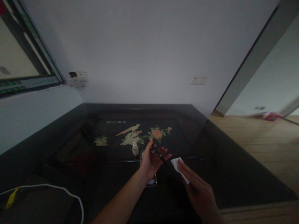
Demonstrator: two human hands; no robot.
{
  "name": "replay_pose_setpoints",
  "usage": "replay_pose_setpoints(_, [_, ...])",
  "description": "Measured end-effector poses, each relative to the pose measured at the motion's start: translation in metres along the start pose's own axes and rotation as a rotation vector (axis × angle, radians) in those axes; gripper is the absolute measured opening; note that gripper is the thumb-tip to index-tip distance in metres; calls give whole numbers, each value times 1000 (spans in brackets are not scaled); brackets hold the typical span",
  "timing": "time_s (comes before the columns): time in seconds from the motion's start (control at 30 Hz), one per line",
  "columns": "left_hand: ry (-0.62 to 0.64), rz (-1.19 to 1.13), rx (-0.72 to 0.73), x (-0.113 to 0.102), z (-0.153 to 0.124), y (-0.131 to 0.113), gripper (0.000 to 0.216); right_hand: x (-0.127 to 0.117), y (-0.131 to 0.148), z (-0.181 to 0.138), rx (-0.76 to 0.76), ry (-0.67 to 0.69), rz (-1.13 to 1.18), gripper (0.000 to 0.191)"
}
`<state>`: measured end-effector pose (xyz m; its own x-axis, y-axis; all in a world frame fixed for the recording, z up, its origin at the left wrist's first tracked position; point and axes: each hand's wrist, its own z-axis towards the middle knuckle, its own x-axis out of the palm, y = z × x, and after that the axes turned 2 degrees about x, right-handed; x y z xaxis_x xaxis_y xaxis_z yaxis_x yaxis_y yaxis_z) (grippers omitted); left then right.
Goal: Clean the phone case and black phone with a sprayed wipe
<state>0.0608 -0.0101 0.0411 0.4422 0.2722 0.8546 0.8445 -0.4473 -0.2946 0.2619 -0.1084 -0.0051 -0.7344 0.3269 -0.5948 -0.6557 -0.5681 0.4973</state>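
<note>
My left hand is palm up over the dark table, its thumb and fingers around a slim black object with small shiny spots; its exact kind is too dim to make out. To the right, my right hand pinches a folded white tissue, held apart from the black object. Partly hidden under my left wrist lies a flat, phone-like thing with a pale rim and a white pattern. A small clear bottle with a white cap stands upright just left of my left hand.
The glossy black table carries an inlaid bird-and-flower picture and meets the wall. A white cable with a yellow tag curves across the lower left. Sockets sit on the wall; a window is at left.
</note>
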Motion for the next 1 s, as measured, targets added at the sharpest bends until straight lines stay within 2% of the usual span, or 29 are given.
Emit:
replay_pose_setpoints(0.13, [-34,47,-1,-2,3,1,28,-4,26,24,-47,-86,17,60])
replay_pose_setpoints(0.23, [-69,97,-15,-3,4,2,29,4,41,41,-165,-107,67,67])
replay_pose_setpoints(0.33, [-61,97,-17,-4,3,3,31,17,44,48,-261,-72,101,74])
replay_pose_setpoints(0.47, [-79,62,-28,1,-1,2,33,29,39,43,-284,-23,100,76])
replay_pose_setpoints(0.6, [-90,36,-23,5,-3,1,32,30,33,32,-274,50,59,76])
replay_pose_setpoints(0.8, [-39,-18,7,1,1,-2,30,25,19,2,-227,130,13,80])
replay_pose_setpoints(0.9, [-38,-27,29,0,2,-4,30,22,9,-17,-156,143,-12,79])
replay_pose_setpoints(1.0, [-39,17,40,0,3,-6,28,15,-3,-26,-24,100,-26,71])
